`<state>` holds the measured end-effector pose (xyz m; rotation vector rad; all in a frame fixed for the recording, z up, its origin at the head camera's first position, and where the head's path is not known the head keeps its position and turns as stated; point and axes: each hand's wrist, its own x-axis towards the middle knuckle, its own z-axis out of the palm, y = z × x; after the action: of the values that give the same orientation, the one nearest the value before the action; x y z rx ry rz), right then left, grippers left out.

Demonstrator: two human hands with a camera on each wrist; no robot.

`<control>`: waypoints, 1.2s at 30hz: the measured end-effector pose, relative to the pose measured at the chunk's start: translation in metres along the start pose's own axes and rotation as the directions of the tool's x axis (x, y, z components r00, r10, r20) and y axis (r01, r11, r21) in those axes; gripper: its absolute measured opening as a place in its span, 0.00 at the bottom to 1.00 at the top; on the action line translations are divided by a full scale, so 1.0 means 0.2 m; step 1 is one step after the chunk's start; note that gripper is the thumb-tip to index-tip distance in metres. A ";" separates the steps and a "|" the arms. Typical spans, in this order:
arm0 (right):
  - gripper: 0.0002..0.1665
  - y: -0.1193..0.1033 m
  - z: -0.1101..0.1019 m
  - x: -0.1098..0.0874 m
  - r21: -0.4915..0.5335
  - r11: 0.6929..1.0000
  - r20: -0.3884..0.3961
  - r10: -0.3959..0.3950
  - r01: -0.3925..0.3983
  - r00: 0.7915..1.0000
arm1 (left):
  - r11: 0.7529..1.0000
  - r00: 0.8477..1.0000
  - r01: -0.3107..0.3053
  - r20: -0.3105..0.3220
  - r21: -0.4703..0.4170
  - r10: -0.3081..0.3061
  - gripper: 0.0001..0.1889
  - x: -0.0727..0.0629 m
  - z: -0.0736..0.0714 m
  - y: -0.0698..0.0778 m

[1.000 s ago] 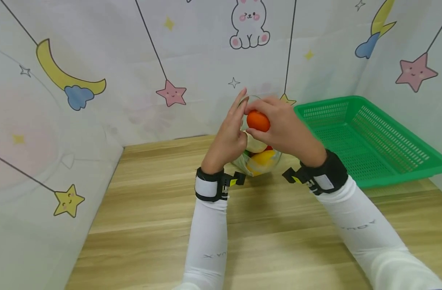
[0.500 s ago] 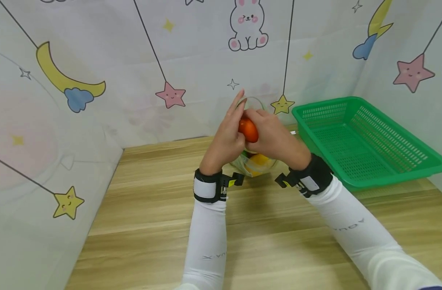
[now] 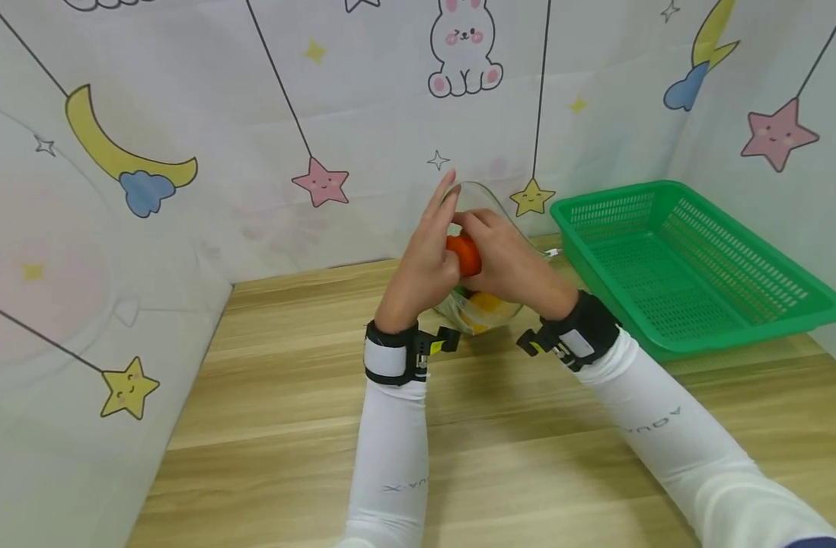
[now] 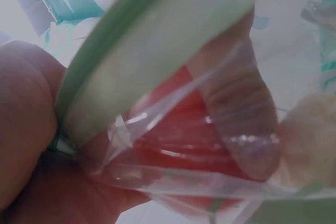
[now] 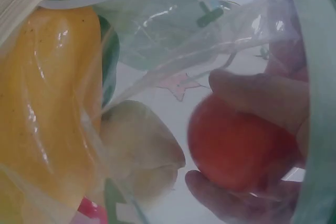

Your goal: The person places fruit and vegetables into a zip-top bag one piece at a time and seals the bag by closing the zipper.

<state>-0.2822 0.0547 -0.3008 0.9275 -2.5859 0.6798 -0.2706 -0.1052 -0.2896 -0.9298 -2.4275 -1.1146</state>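
Note:
A clear plastic zip bag [image 5: 168, 22] with a green band along its mouth stands on the table. My left hand [image 3: 420, 274] pinches one side of its mouth, fingertips pointing up. With thumb and fingers my right hand [image 3: 510, 262] grips a smooth red tomato [image 3: 464, 256] just inside the bag's mouth; the right wrist view shows these fingers through the plastic. Lower in the bag lie a speckled yellow mango [image 5: 55, 103] and a pale, rounded piece [image 5: 139, 150]. Some dark green and pink-red shows behind them. In the head view both hands hide much of the bag.
To the right stands a green slatted plastic basket [image 3: 747, 332], its visible floor bare. The bag's white slider [image 3: 552, 253] sticks out near the basket's left corner. Behind the wooden table [image 3: 288, 411] hangs a patterned cloth [image 3: 384, 106].
My right hand has moved left and slightly down with the tomato, bringing it into the bag's mouth. The bag's far rim now stands wider open. My left hand has barely moved.

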 end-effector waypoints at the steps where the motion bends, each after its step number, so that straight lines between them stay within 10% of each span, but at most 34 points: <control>1: 0.47 0.00 0.00 0.00 -0.001 1.000 0.007 -0.002 0.002 1.000 | 1.000 1.000 0.002 -0.005 -0.001 -0.002 0.45 0.00 0.00 0.00; 11: 0.45 -0.02 -0.10 -0.08 0.006 0.999 0.032 -0.049 0.049 0.998 | 1.000 1.000 -0.006 -0.011 -0.017 0.006 0.47 0.00 0.00 0.01; 24: 0.29 0.09 -0.32 -0.28 0.036 0.981 -0.196 -0.182 0.193 0.964 | 1.000 1.000 -0.009 -0.010 0.006 0.009 0.45 0.00 0.00 0.02; 36: 0.18 0.22 -0.28 -0.37 0.003 0.988 0.103 -0.153 0.154 0.983 | 1.000 1.000 -0.015 -0.004 0.002 0.015 0.45 -0.01 0.01 0.01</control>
<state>-0.2483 0.1515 -0.3010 1.1754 -2.5684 0.5979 -0.2676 -0.1030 -0.2910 -0.9426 -2.4135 -1.1073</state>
